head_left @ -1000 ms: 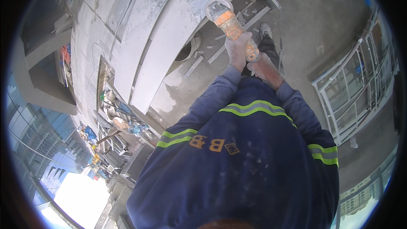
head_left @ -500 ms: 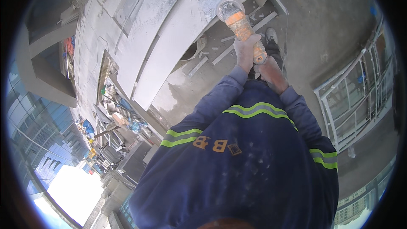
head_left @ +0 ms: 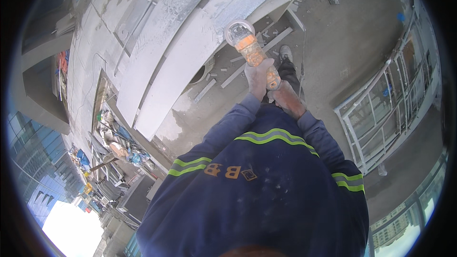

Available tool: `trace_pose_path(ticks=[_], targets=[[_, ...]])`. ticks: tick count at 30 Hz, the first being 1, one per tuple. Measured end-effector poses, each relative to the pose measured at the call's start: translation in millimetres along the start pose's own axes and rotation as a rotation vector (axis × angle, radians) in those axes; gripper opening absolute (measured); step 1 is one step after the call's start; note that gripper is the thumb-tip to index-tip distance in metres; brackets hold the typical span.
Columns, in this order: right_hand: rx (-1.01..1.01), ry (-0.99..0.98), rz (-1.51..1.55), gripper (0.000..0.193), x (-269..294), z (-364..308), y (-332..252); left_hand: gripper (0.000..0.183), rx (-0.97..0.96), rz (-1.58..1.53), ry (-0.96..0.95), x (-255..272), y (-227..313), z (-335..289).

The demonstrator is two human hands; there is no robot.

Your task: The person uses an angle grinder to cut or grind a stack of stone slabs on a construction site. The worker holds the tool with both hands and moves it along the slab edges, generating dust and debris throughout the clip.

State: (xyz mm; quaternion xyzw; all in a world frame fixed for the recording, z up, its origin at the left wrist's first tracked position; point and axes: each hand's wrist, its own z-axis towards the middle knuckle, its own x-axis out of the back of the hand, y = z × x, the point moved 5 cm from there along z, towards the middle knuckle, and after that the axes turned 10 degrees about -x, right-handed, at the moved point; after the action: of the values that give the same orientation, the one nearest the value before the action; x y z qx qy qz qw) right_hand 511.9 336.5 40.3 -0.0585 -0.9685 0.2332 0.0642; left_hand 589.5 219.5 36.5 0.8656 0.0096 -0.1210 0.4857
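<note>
A dusty orange angle grinder (head_left: pixel 254 55) is held out in front of me, its round disc guard (head_left: pixel 238 32) over the front edge of a long, curved white panel (head_left: pixel 190 74). Whether the disc touches the panel, I cannot tell. My left hand (head_left: pixel 258 78) is wrapped round the grinder's body. Behind it, my right hand (head_left: pixel 288 98) is closed at the tool's rear end, its fingers partly hidden. Both hands look coated in pale dust.
Pale strips (head_left: pixel 231 77) and offcuts lie on the floor under the panel, near a round bucket (head_left: pixel 202 72). A white metal frame (head_left: pixel 369 131) stands at the right. Left of the panel is a heap of bags and rubbish (head_left: pixel 121 138). A cord (head_left: pixel 303 57) trails past my shoe (head_left: pixel 285 53).
The whole view has shifted, so the surroundings appear further left. In the picture, the grinder and both hands sit lower and further left, with the disc still by the panel's edge.
</note>
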Motion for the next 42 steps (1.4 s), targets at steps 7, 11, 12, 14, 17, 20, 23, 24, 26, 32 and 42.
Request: trace_pose_path(ticks=[7, 11, 12, 14, 17, 20, 23, 24, 26, 32, 42], targets=[[0.145, 0.147, -0.054, 0.03, 44, 36, -1, 0.03, -0.021, -0.012, -0.078, -60, -4, 31], [0.128, 0.214, -0.003, 0.029, 87, 46, -18, 0.03, -0.002, 0.016, -0.121, -102, -9, 54], [0.122, 0.227, 0.004, 0.03, 98, 50, -19, 0.03, 0.004, 0.003, -0.138, -116, -11, 58], [0.07, 0.243, 0.057, 0.031, 125, 61, -16, 0.031, 0.016, 0.012, -0.168, -144, -16, 67], [0.085, 0.239, 0.097, 0.034, 170, 58, -35, 0.031, 0.015, 0.019, -0.178, -193, -16, 83], [-0.055, 0.143, 0.134, 0.038, 210, 56, -54, 0.033, 0.013, -0.007, -0.168, -230, -16, 95], [-0.034, 0.153, 0.142, 0.038, 225, 66, -58, 0.036, 0.034, 0.004, -0.182, -246, -17, 103], [-0.037, 0.153, 0.142, 0.038, 226, 64, -58, 0.036, 0.041, 0.015, -0.176, -246, -16, 102], [-0.039, 0.15, 0.133, 0.036, 221, 56, -59, 0.035, 0.034, 0.036, -0.15, -239, -12, 99], [0.235, 0.228, 0.015, 0.035, 152, 71, -19, 0.031, -0.011, 0.03, -0.082, -167, -16, 67], [0.061, 0.206, 0.046, 0.025, 159, 57, -18, 0.034, 0.011, 0.012, -0.138, -172, -15, 66]])
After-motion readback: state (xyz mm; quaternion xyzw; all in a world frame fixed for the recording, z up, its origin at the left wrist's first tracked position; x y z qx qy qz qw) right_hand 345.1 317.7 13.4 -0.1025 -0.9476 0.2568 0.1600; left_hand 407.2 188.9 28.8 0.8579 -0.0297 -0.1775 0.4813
